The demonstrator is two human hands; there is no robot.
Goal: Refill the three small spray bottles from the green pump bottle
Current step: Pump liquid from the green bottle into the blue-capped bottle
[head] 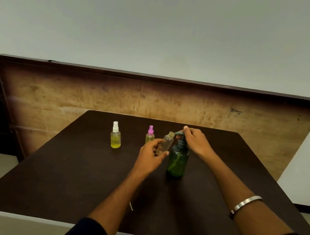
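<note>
left hand [150, 154] holds uncapped bottle [165, 143] | right hand [196, 141] on pump [180, 134]

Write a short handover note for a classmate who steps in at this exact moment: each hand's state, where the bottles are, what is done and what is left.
Left hand: holds the uncapped clear small plastic bottle, tilted, its open neck at the pump spout.
Right hand: fingers on the pump head of the translucent green pump bottle, which stands on the dark brown table.
White-capped small spray bottle and pink-capped small spray bottle stand capped at the back, both holding yellow liquid.
Done: apparently those two.
Left: pump liquid into the clear bottle, which looks nearly empty, then cap it. Its spray cap is not in view.
</note>
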